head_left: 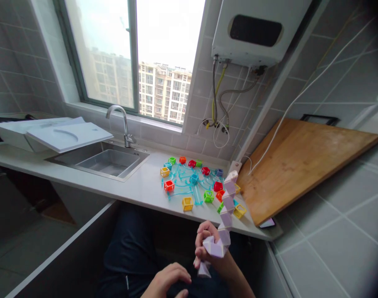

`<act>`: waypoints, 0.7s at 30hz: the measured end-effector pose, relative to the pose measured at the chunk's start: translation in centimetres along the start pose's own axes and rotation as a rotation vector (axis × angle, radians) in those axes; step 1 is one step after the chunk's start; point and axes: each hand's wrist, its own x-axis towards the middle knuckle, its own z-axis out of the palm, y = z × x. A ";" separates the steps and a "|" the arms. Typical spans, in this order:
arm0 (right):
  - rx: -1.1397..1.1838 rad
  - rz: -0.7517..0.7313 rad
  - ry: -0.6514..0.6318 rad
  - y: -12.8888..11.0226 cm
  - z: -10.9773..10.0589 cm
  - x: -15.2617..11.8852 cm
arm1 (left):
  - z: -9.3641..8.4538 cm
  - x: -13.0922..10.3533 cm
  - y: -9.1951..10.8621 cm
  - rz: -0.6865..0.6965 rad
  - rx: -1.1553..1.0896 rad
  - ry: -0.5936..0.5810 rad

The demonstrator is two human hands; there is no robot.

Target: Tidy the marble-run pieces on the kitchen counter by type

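A pale lilac snake puzzle (227,203) of linked wedge segments rises in a zigzag from my right hand (209,240). The fingers of that hand are curled round its lower part, and one end pokes out below the palm. My left hand (172,278) is to the left and lower, apart from the puzzle. Its fingers are loosely bent with a gap before the thumb, and nothing shows in it. Both hands are above my lap, in front of the counter edge.
Colourful open plastic cubes (187,203) and clear blue connecting pieces (197,194) are spread on the white counter (139,194). A steel sink (114,161) with a tap (125,128) lies left, beside white box parts (71,136). A wooden board (288,165) leans at the right.
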 end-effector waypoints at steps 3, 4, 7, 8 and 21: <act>-0.016 -0.051 0.002 0.0 -0.2 -0.3 | -1.4 1.0 1.9 -0.129 0.009 0.060; -0.031 -0.079 0.042 0.2 -0.4 -0.4 | -1.7 1.2 2.3 -0.178 -0.005 0.082; -0.036 -0.097 0.061 0.6 -1.3 -0.7 | -1.4 1.4 2.7 -0.302 -0.120 0.102; -0.018 -0.089 0.021 0.6 -1.6 -0.9 | -1.1 1.3 2.5 -0.339 -0.169 0.093; -0.178 -0.238 -0.609 -3.5 -0.6 -0.6 | -2.6 2.3 2.4 -0.221 -0.564 -0.002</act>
